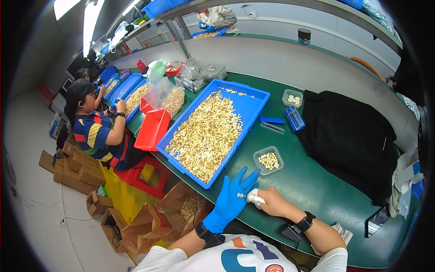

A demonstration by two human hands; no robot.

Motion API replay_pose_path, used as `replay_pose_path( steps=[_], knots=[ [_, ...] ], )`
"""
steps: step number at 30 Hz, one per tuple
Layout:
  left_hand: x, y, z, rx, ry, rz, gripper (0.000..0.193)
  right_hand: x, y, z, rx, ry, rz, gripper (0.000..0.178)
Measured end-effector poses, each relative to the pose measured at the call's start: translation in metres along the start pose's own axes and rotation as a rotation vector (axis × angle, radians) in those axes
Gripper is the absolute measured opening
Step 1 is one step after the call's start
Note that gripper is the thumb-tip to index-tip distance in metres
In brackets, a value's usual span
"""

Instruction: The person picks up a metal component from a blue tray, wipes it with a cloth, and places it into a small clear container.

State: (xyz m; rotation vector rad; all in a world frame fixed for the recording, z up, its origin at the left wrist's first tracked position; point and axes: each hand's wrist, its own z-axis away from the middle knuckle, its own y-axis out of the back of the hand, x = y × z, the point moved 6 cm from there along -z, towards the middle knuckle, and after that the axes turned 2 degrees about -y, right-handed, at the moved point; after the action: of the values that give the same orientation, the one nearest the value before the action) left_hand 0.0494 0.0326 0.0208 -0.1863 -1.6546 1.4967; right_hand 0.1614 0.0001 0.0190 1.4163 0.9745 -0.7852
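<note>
My left hand (233, 199), in a blue glove, is held palm up with its fingers spread. A small metallic piece (241, 195) lies on it near the base of the fingers. My right hand (272, 202) has white coverings on its fingertips. Its fingers are curled and pressed together beside the left palm; whatever is between them is too small to make out. Just beyond both hands stands a clear square tub (280, 156) of small brass-coloured pieces. To its left, a large blue tray (253, 97) holds a big heap of similar pieces.
A black garment (346, 136) covers the table's right side. Near it are a blue case (295, 119) and a small tub of white round items (292, 98). Red bins (153, 129) and a bag of pieces (173, 100) stand left. Another person (97, 122) works there.
</note>
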Motion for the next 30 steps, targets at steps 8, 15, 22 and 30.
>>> replay_pose_path(
  steps=[8, 15, 22, 30],
  knots=[
    [-0.002, -0.001, -0.003, -0.002, 0.027, -0.025, 0.070, -0.013, -0.001, -0.001, -0.093, 0.138, -0.061, 0.014],
    [0.001, 0.000, -0.001, 0.002, -0.068, -0.288, 0.052, 0.015, 0.011, -0.005, 0.071, -0.199, -0.426, 0.012],
    [0.014, 0.023, -0.005, 0.204, -0.081, -0.595, 0.038, 0.005, 0.004, -0.004, -0.073, -0.230, -0.528, 0.011],
    [0.003, 0.001, -0.022, 0.246, -0.111, -0.598, 0.034, -0.026, 0.008, 0.007, 0.201, 0.289, 0.170, 0.013]
  ],
)
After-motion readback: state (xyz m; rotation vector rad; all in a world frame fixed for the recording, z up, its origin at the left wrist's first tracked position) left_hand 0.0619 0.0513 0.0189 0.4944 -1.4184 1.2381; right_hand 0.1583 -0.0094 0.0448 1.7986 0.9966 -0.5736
